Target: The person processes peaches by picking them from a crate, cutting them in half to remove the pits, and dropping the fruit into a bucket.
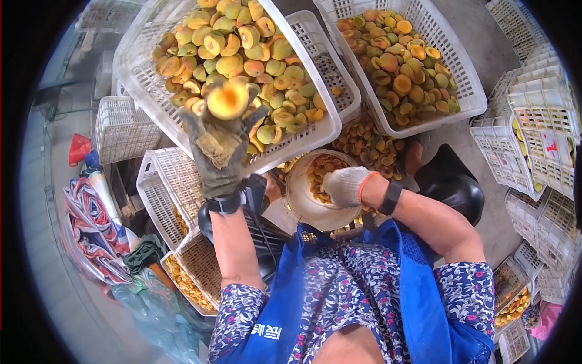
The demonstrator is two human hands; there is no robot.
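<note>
My left hand (219, 148), in a dark glove with a worn tan palm, is raised over the near edge of a white plastic crate (136, 67) of halved peaches. Its visible fingers are spread. A blurred yellow peach half (227, 101) is just beyond them, hiding some fingertips; it looks loose from the hand. My right hand (345, 187), in a whitish knit glove, is closed at the right side of a pale bucket (297, 203). Whatever it holds is hidden. Orange-brown fruit pieces (320, 173) lie inside the bucket.
A second crate (470, 97) of peach halves stands at the upper right. More fruit pieces (370, 141) are heaped on the floor behind the bucket. Stacked crates (539, 109) line the right side. Crates (154, 179) and crumpled striped sheeting (94, 224) are at left.
</note>
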